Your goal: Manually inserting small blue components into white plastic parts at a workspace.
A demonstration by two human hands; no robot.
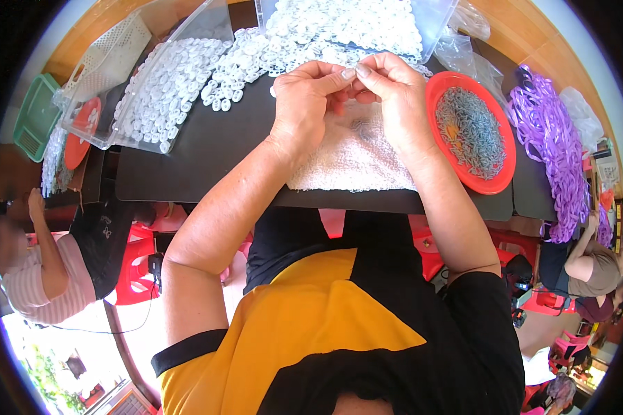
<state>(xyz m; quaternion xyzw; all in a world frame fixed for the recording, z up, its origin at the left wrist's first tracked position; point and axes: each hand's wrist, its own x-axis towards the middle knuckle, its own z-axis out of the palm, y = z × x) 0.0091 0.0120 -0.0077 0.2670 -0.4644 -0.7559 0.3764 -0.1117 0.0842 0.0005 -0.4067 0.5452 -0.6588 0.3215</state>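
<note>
My left hand and my right hand meet fingertip to fingertip above a pale, fluffy cloth on the dark table. Both thumbs and forefingers are pinched together. Whatever lies between them is too small or too hidden to name. Just beyond my fingers spreads a heap of small white oval plastic pieces with holes. To the right of my right hand stands a red-orange plate, filled with small grey screw-like pieces and a few orange bits at its left side.
Clear plastic bins of white pieces lie at the left and back. Purple straps hang over the table's right end, near clear bags. A green basket sits far left. Other people sit on the left and right.
</note>
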